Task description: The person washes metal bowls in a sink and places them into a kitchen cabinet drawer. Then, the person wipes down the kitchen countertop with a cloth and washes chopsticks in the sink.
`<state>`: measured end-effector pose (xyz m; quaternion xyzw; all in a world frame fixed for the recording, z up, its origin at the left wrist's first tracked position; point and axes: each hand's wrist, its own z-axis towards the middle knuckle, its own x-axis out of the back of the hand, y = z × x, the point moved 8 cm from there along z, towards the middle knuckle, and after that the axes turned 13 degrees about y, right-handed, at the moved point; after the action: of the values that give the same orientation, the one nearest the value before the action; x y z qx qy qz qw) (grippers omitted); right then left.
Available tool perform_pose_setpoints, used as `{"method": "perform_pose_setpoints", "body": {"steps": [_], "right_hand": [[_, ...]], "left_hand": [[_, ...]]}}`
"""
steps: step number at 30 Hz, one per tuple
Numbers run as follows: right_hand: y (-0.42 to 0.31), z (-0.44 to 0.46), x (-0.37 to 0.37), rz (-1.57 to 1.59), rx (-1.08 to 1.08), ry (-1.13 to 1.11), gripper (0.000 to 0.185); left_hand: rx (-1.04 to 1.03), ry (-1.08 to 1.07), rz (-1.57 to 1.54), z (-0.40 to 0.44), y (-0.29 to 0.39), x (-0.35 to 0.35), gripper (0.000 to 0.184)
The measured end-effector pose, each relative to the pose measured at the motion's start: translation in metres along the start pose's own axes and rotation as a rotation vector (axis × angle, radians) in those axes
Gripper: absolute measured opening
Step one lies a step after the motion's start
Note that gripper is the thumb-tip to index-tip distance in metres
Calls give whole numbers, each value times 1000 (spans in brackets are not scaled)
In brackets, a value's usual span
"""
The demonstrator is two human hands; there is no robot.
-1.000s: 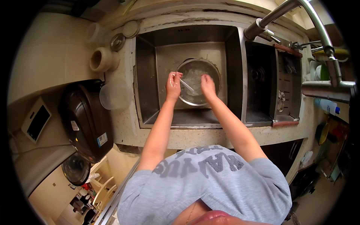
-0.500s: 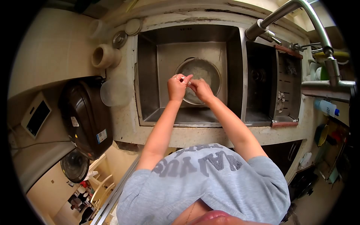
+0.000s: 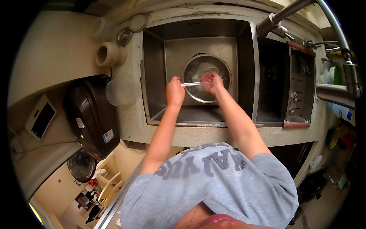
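Over the sink, my left hand [image 3: 175, 92] is closed on one end of a thin white strip [image 3: 190, 84]. Its exact kind is unclear. The strip runs level to the right, toward the fingers of my right hand [image 3: 212, 83]. That hand is smeared by motion, so whether it grips the strip does not show. Beneath the right hand, a round metal bowl [image 3: 207, 101] sits in the sink [image 3: 177, 47]. The bowl contains what looks like water and pale bits, blurred and partly hidden by the hand.
The faucet [image 3: 289, 11] arches over the right side. A narrower basin [image 3: 269, 89] with a slotted tray [image 3: 301, 99] adjoins the sink. On the left counter stand a beige jar [image 3: 105, 55], a translucent lid [image 3: 118, 91] and a dark brown appliance [image 3: 89, 118].
My hands were together over the bowl, fingers touching. They have since come apart sideways, and the white strip now shows stretched out from my left hand toward the right one.
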<state>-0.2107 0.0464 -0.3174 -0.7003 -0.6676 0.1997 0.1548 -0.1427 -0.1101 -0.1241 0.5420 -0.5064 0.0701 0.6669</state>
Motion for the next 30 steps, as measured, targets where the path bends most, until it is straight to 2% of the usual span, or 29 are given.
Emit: {"method": "perform_pose_setpoints", "body": {"steps": [1,3,4,5,7,9,11,12,14,15,16,18,19,21,22,24,27,28,30], "right_hand": [[8,-22,-19,260,-243,-213,28],[-23,-99,-45,190,-14,-387,27],[-13,-109,-51,6,55,-459,26],[-14,-112,-49,-91,171,-434,23],[-32,-78,-28,-754,661,-156,21],[-49,-54,-2,-848,839,201,22],[-62,-39,13,-683,1053,414,23],[-67,-46,16,-775,1118,607,22],[0,27,18,-19,184,102,20],[5,-4,-11,352,-283,-155,20],[-4,-38,-10,214,-262,-112,19],[-30,-90,-26,-111,100,-301,17],[-48,-109,-34,-421,758,-322,18],[-89,-189,-35,-684,1439,-117,15],[-85,-177,-33,-797,1397,-115,14],[-72,-137,-25,-1017,1300,-117,13],[-83,-123,-11,-1145,1440,8,6],[-81,-121,-11,-1152,1411,-51,8],[-85,-133,-7,-1172,1350,-167,12]], "left_hand": [[3,-21,-1,-1,1,-3,14],[-132,-96,94,-3,1,-15,13],[-202,-134,145,-5,-1,-21,13],[-172,-165,112,-5,-6,-27,12],[-112,-226,49,-8,-13,-38,11],[-122,-183,33,-8,-3,-27,13],[-157,-137,69,-8,-5,-21,14],[-193,-113,105,-7,-8,-21,15],[-232,-106,160,-6,-7,-20,16],[-229,-121,178,-6,-3,-20,17],[-223,-138,194,-7,2,-19,18],[-246,-141,245,-10,15,-18,19],[-256,-146,269,-13,23,-16,20],[-250,-159,260,-19,44,-6,20],[-252,-162,253,-20,57,2,21],[-84,-245,159,-27,76,20,24],[65,-286,-27,-32,92,46,28],[96,-289,-100,-30,94,52,28],[-12,-195,-348,-14,86,53,24]]}}
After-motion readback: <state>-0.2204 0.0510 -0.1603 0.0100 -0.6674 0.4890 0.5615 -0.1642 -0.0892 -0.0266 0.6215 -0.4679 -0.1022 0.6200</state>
